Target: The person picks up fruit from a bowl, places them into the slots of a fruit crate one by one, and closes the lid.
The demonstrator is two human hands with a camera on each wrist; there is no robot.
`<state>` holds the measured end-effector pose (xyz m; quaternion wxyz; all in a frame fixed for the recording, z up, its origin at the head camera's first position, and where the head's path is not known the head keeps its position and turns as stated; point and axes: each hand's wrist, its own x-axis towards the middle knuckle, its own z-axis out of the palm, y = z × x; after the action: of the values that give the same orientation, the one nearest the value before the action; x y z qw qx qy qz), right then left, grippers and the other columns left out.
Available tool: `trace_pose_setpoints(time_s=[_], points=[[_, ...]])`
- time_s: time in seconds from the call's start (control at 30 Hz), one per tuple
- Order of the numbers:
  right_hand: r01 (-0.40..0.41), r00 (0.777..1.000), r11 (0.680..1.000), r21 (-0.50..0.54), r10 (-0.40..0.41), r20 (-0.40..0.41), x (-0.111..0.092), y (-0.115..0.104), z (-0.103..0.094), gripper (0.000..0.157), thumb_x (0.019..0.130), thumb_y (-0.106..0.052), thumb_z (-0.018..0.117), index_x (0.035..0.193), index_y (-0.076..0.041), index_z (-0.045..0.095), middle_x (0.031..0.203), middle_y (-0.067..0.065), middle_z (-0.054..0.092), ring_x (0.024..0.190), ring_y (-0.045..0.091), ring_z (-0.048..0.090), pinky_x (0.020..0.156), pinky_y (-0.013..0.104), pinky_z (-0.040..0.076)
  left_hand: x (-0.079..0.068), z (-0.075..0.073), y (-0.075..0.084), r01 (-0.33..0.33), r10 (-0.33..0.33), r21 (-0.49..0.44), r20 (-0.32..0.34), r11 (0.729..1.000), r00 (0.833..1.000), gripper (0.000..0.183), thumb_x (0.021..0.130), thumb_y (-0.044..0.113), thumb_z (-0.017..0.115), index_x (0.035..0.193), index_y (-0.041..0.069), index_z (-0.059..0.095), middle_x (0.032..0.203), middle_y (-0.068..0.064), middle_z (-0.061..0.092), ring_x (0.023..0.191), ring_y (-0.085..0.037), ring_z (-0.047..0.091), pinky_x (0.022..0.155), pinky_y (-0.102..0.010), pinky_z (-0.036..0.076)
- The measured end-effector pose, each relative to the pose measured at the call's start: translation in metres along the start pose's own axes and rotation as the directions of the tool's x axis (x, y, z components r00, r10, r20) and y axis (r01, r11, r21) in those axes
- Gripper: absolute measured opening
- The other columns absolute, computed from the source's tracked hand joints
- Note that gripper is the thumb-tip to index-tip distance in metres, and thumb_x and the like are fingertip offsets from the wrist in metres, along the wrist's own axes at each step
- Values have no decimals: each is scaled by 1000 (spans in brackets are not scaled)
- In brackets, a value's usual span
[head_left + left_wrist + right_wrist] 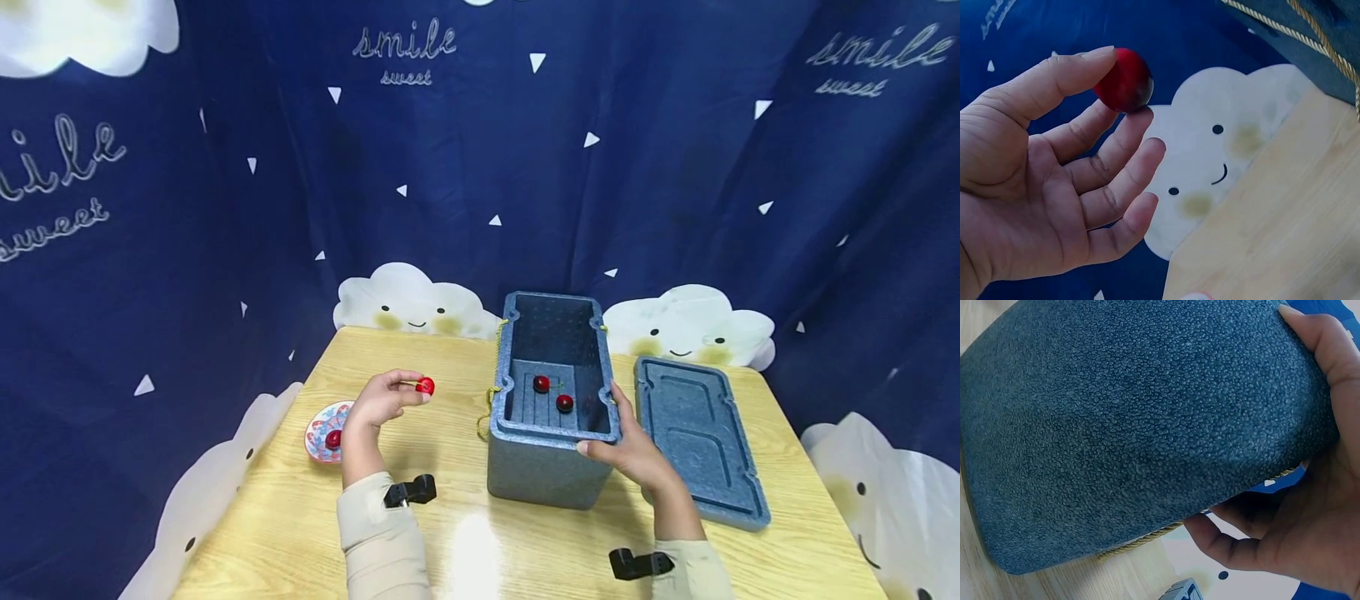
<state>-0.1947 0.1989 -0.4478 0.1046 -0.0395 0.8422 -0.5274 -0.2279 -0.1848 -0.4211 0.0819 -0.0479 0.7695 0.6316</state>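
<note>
Cherry (425, 385) | probably light, firm, slippery; take round its sides | left hand (381, 402) pinches it | right hand (636, 452) grips box (546, 471) edge

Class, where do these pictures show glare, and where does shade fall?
Head view: white glare on the bare wooden table at bottom centre, dark inner walls in the box; left wrist view: the red fruit darkens toward its lower right; right wrist view: no glare patch on the box, but shade near its lower right edge.
</note>
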Motion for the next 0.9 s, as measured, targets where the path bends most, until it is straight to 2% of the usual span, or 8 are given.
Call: trace_pose_setpoints(time_s=[0.1, 0.37, 0.57, 0.9], points=[[9, 1000, 1000, 9, -9, -6, 1, 0, 1, 113, 75, -31, 77, 148, -33, -9, 153, 17, -5, 133, 46, 7, 97, 64, 21, 3, 2, 5, -10, 9, 27, 32, 1000, 999, 44, 78, 10, 72, 118, -1, 57, 93, -7, 64, 83, -14, 58, 71, -34, 41], [9, 1000, 1000, 10, -9, -6, 1, 1, 2, 113, 76, -30, 77, 147, -33, -10, 152, 18, -6, 133, 47, 3, 98, 65, 20, 14, 11, 16, -15, 14, 14, 82, 1000, 997, 43, 76, 9, 73, 116, 2, 59, 91, -6, 65, 83, -16, 57, 67, -33, 41], [11, 1000, 1000, 19, -11, -7, 1, 1, 3, 113, 75, -30, 78, 148, -32, -9, 152, 18, -6, 134, 46, 4, 98, 64, 19, 25, 19, 31, -40, 35, 31, 139, 999, 990, 43, 77, 6, 71, 117, 1, 57, 93, -7, 65, 83, -16, 58, 62, -29, 39], [17, 1000, 1000, 11, -17, -11, 1, 1, 1, 113, 75, -31, 77, 148, -33, -9, 152, 18, -5, 134, 47, 3, 98, 65, 18, 34, 37, 57, -7, 7, -4, 204, 1000, 979, 44, 77, 2, 69, 119, 3, 56, 95, -8, 65, 86, -18, 59, 69, -34, 44]])
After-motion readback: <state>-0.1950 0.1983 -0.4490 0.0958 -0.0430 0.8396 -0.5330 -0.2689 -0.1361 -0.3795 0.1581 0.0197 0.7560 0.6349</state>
